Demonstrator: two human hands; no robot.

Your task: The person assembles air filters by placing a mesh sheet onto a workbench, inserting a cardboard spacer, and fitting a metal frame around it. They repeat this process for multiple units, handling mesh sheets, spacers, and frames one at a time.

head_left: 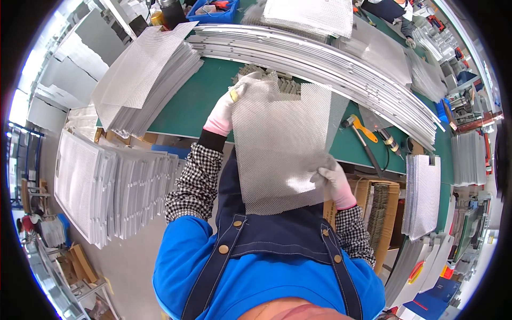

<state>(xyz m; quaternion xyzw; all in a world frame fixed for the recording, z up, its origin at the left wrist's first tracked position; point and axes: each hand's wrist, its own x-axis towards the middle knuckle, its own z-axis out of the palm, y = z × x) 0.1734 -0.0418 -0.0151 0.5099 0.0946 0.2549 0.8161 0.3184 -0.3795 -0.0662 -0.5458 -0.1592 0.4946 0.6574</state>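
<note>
- so the mesh sheet (280, 144) is held up over the green table's (184, 98) near edge, notch at the top
- left hand (226, 106): gloved fingers pinching the sheet's upper-left corner
- right hand (336, 184): fingers closed on its right side, low down
- hammer (365, 144) on the table's right part, mesh stack (146, 85) on its left

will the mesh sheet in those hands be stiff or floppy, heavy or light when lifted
The mesh sheet is probably light for its size, being thin and full of holes. It seems fairly stiff, spanning nearly flat between the left hand and right hand, though something so thin could bend.
</note>
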